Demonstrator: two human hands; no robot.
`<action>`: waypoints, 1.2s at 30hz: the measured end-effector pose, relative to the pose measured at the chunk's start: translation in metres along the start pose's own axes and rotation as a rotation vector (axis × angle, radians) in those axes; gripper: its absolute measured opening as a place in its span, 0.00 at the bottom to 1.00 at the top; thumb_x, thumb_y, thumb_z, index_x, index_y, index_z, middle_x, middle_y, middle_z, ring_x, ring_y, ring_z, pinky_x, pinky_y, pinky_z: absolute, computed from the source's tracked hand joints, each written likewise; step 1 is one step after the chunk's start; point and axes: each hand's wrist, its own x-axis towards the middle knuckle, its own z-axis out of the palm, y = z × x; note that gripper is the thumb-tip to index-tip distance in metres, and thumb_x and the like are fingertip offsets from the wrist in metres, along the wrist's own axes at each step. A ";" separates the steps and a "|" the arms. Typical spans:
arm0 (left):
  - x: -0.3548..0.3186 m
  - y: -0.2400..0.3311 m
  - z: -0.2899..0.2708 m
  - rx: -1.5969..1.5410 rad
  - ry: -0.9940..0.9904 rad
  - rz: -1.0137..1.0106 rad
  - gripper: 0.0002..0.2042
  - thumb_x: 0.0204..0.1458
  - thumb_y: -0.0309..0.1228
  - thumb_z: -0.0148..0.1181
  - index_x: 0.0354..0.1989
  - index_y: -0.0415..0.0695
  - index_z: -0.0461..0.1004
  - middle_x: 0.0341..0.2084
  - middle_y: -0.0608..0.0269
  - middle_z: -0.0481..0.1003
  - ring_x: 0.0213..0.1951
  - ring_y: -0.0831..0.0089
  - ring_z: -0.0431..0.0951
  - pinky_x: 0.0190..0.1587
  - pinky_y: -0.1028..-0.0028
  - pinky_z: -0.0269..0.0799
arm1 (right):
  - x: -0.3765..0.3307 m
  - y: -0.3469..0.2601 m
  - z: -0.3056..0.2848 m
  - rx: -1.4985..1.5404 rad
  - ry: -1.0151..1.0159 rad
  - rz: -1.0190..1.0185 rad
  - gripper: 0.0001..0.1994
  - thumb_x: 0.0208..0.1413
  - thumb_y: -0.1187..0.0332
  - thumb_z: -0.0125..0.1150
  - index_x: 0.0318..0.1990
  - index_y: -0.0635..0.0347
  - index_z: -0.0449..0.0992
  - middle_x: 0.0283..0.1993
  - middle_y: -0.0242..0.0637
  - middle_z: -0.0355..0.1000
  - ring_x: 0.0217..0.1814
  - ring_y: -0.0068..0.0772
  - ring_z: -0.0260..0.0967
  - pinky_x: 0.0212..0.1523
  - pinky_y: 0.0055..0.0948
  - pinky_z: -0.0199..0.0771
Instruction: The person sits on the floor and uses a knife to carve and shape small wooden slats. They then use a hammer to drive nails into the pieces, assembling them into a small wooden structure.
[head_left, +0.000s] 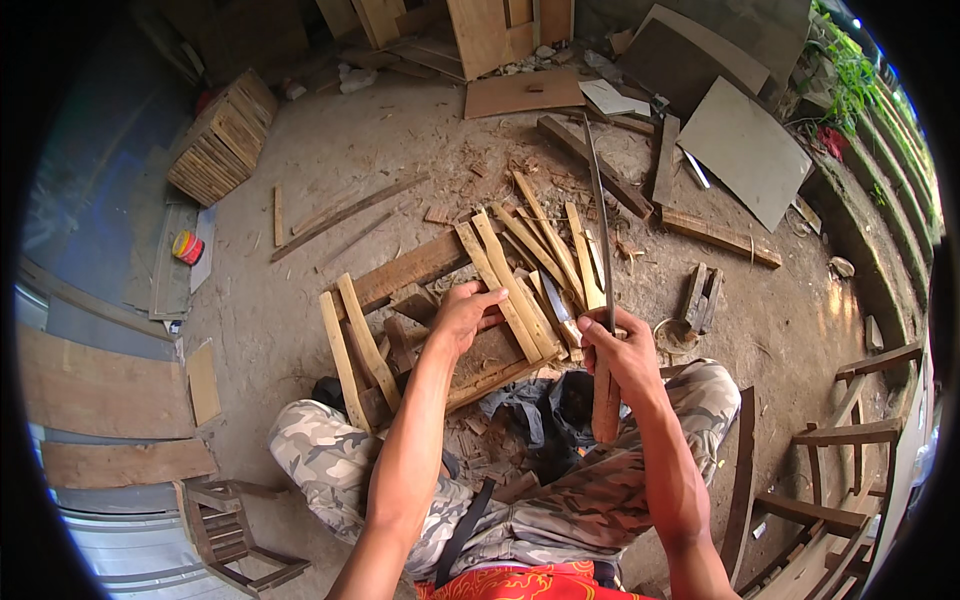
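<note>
Gripping a wooden strip (519,328) toward the right edge of the frame (412,268), the left hand (465,315) (right hand (625,348) clasping a long blade (601,220) by its handle (606,410)) seems busy positioning, which calls for steadiness next.

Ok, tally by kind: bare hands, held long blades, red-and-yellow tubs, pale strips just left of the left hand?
Left hand and right hand: 2
Long blade: 1
Red-and-yellow tub: 1
Pale strips: 2
Total: 6
</note>
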 end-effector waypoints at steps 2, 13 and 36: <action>0.001 -0.001 0.002 -0.008 0.011 -0.004 0.17 0.60 0.32 0.67 0.55 0.39 0.75 0.47 0.60 0.80 0.47 0.72 0.81 0.53 0.70 0.78 | 0.000 0.000 0.001 -0.020 0.013 0.002 0.11 0.60 0.64 0.69 0.40 0.63 0.80 0.27 0.33 0.73 0.22 0.24 0.71 0.22 0.25 0.70; 0.013 -0.009 0.001 0.017 0.064 0.035 0.16 0.51 0.31 0.74 0.45 0.35 0.80 0.40 0.55 0.83 0.43 0.70 0.82 0.54 0.69 0.73 | 0.006 0.017 0.004 -0.119 -0.003 0.033 0.12 0.60 0.62 0.68 0.40 0.63 0.80 0.28 0.31 0.72 0.21 0.23 0.70 0.22 0.25 0.68; -0.083 -0.006 -0.126 1.215 0.950 0.032 0.35 0.63 0.44 0.55 0.77 0.51 0.51 0.78 0.53 0.44 0.75 0.45 0.49 0.73 0.43 0.47 | 0.013 0.025 0.025 -0.386 -0.063 -0.006 0.11 0.59 0.63 0.68 0.39 0.64 0.82 0.22 0.31 0.72 0.21 0.21 0.68 0.24 0.26 0.68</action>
